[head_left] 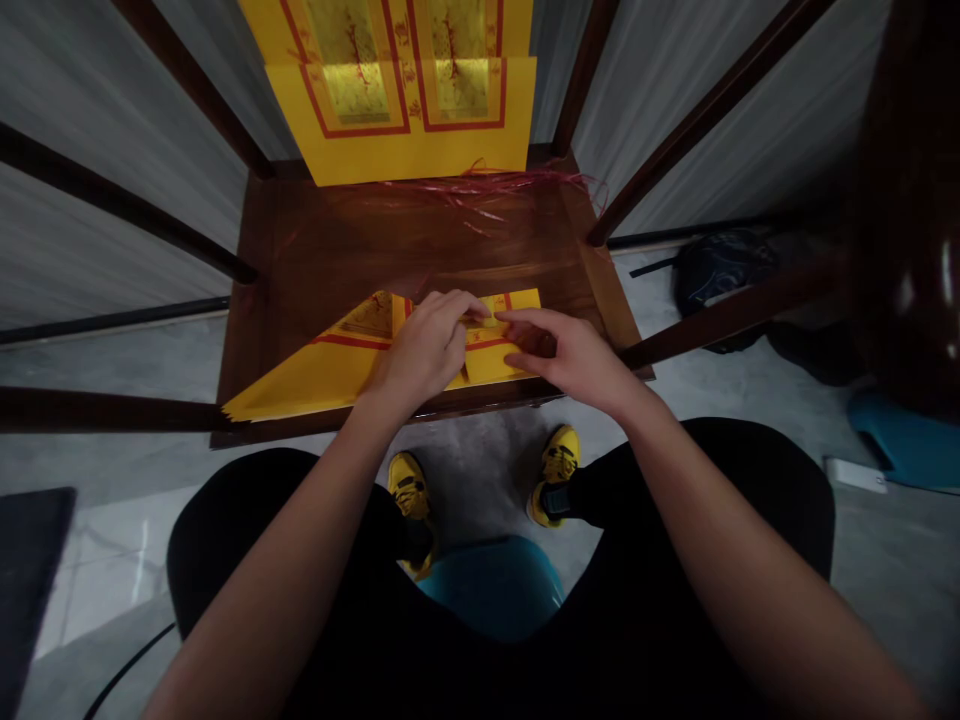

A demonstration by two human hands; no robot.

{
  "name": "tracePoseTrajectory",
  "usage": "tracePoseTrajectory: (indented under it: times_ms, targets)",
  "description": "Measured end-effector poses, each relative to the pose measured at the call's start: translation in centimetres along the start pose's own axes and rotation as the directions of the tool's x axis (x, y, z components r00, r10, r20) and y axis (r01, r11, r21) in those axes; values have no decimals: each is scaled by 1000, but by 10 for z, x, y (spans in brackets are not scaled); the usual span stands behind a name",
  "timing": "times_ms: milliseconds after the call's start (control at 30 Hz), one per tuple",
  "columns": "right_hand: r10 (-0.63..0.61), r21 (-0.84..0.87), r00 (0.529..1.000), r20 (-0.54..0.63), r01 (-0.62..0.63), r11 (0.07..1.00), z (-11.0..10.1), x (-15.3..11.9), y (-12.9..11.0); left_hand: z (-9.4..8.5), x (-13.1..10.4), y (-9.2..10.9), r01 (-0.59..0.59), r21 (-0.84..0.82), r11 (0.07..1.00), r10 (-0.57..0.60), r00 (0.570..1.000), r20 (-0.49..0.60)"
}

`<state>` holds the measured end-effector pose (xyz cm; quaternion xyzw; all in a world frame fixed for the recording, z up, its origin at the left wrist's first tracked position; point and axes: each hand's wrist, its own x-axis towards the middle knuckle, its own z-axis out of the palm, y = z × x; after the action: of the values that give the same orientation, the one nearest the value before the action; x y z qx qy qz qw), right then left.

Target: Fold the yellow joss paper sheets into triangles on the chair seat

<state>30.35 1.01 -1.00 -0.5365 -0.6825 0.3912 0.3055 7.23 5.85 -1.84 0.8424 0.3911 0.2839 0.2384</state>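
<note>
A yellow joss paper sheet (300,382) with red lines and printing lies at the near edge of a brown wooden seat. Its left side is folded into a long point, and its right part (491,366) is folded into a narrow strip. My left hand (427,345) bends over the middle of the sheet, fingers curled and pressed onto the fold; its fingertips are partly hidden. On the strip's right part rests my right hand (574,360), thumb and index finger apart, both tips touching the paper.
More yellow joss paper sheets (416,160) with gold panels stand at the seat's back. Pink plastic string (495,187) lies before them on the wooden seat (337,235). Dark wooden bars (712,115) flank it. A dark backpack (724,270) and blue stool (911,435) are at right.
</note>
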Motion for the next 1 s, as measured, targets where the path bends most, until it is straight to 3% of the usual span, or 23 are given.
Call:
tracePoseTrajectory:
  times_ms: [233,367,533,700,1000]
  targets:
    - [-11,-163,1000,-3,10,987,7,2,-2,-2,0,-4,-4,61,998,0,998,70]
    - [10,-107,999,35,-6,994,-4,2,1,-5,-1,-12,-56,10,998,54,989,135]
    - [117,-52,990,80,-113,992,-20,2,7,-4,-2,-20,-76,-5,997,76,987,144]
    - [134,-69,986,100,-127,989,-22,3,11,-1,-3,-24,-100,42,994,95,989,112]
    - [108,-40,986,123,-104,994,-23,2,18,-3,-4,-20,-88,52,995,79,984,157]
